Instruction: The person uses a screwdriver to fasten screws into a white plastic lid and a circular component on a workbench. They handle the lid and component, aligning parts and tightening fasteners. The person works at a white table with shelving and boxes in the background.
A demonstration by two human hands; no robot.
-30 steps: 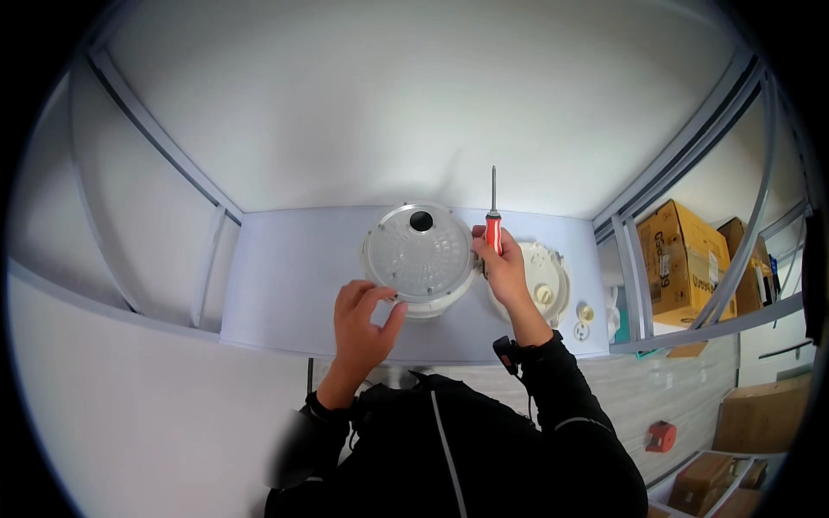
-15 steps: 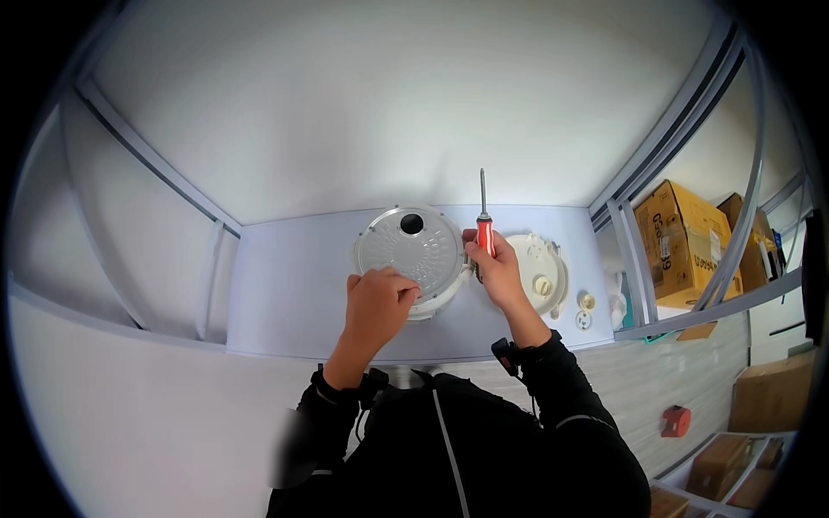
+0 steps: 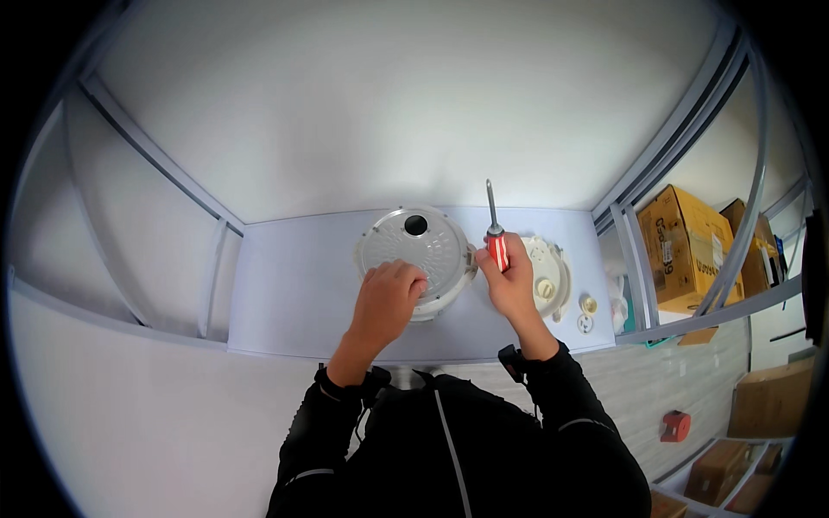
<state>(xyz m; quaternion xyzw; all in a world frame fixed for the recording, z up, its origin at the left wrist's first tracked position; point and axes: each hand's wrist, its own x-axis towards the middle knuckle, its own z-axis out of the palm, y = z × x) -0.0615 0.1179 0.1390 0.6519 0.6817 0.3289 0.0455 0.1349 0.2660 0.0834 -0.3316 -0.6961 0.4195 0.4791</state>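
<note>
Surface (image 3: 285,293) is carrying metal-topped round unit (image 3: 423,246), mid-length.
Left hand (image 3: 391,295) is curling over the unit's near edge, cannot tell if holding; right hand (image 3: 513,281) is gripping screwdriver (image 3: 497,249); a slipping grip could be scratching the metal.

At three o'clock, a yellow-brown cardboard box (image 3: 691,250) is being shown; at four, a red object (image 3: 676,426) is being seen on the floor (image 3: 643,384) near a carton (image 3: 771,397); at ten, a pale wall (image 3: 224,121) is being edged by a grey rail (image 3: 164,155).

Right hand (image 3: 511,281) gripping a red-handled screwdriver (image 3: 496,231), curled left hand (image 3: 389,300) over a round metal cover (image 3: 432,248), pale table (image 3: 289,289) beneath
</note>
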